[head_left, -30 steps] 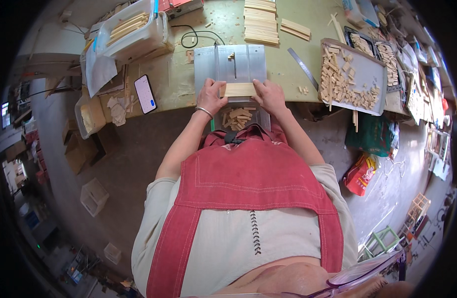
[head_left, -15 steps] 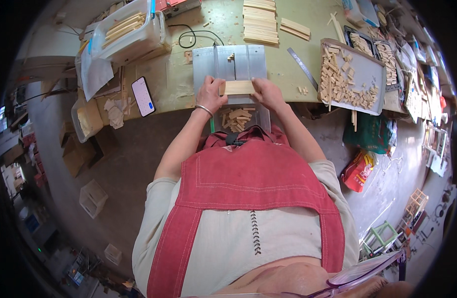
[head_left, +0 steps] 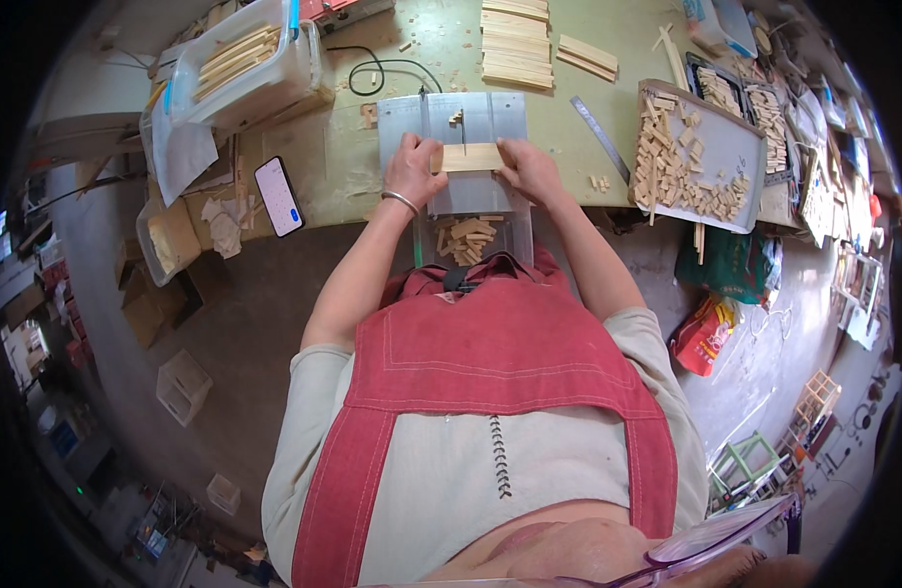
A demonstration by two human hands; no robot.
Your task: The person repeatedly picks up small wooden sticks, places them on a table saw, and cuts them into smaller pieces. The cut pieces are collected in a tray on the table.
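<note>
A short pale wooden board (head_left: 472, 159) lies crosswise on the metal saw table (head_left: 400, 113). My left hand (head_left: 413, 171) is closed on its left end, and my right hand (head_left: 530, 171) grips the right end between thumb and fingers. A dark slot (head_left: 464, 132) runs up to the board's far edge, with a small bit of wood (head_left: 457, 117) beside it. Below the saw table's near edge, a clear bin holds a heap of cut wooden pieces (head_left: 465, 238).
Stacked wooden strips (head_left: 516, 44) lie behind the saw table, with a steel ruler (head_left: 598, 135) to the right. A tray (head_left: 743, 147) of small blocks sits farther right. At left are a phone (head_left: 278, 196) and a plastic box (head_left: 201, 106) of strips. A black cable (head_left: 379, 65) curls behind.
Both hands have pushed the board a little away from me over the saw table, so more bare metal shows on its near side. Each hand keeps its grip.
</note>
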